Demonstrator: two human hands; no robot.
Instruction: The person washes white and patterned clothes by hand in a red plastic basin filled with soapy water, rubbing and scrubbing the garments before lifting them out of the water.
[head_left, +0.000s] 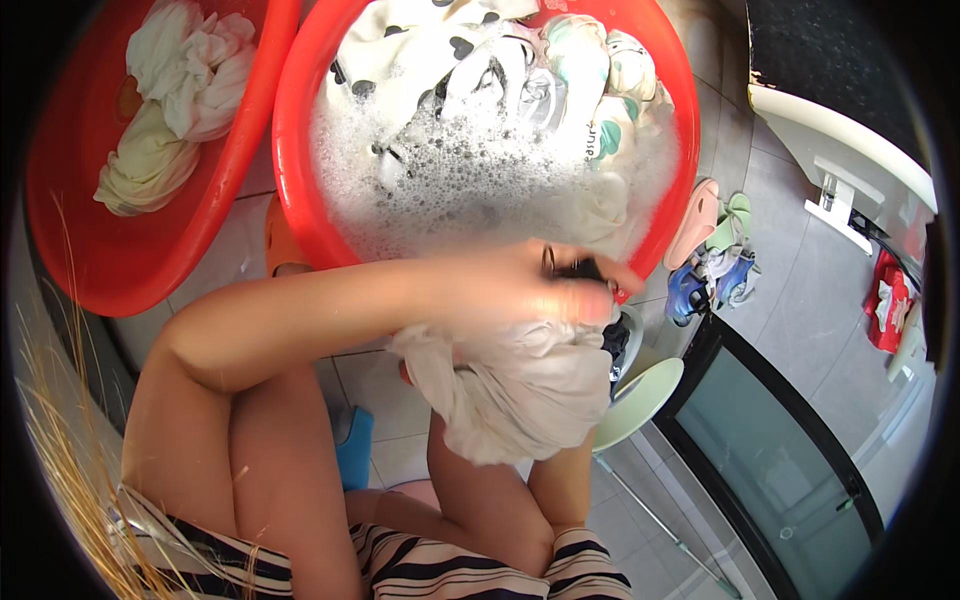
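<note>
My left hand (574, 289), blurred, reaches across above the near right rim of a red plastic tub (287, 150). A dark object shows at its fingers, too blurred to identify. Directly below the hand a bunched off-white cloth (525, 397) hangs over my legs; the blur hides whether the fingers grip it. My right hand cannot be made out; the cloth covers the area at the end of what looks like my right forearm. Inside the tub, white fabric with dark heart shapes (397, 45) and a twisted white-and-green garment (577, 60) lie in foamy water (465, 172).
A second red tub (150, 277) at left holds twisted pale cloths (187, 75). To the right are pink slippers (694, 221), green slippers (735, 217), a pale green lid or basin (645, 401), a metal pole (660, 525) and a black-framed glass door (772, 442).
</note>
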